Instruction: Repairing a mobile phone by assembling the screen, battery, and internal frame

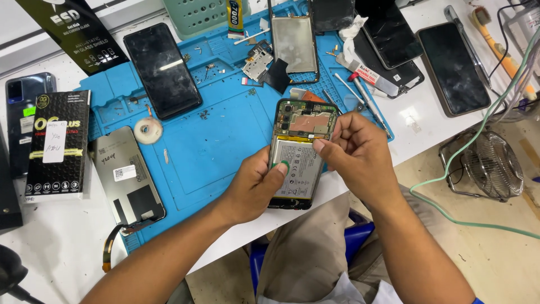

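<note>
A single head-worn camera looks steeply down from close above the desk, facing forward over the blue mat. Beyond the desk's near edge, the wearer's lap and the floor show.

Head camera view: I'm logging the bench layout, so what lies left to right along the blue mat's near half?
Black retail box → grey screen panel → white tape roll → left hand → opened phone → right hand.

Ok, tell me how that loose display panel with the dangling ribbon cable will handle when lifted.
The display panel looks thin and flat, so probably light and fragile. Its ribbon cable hangs past the blue mat, likely floppy and apt to snag.
</note>
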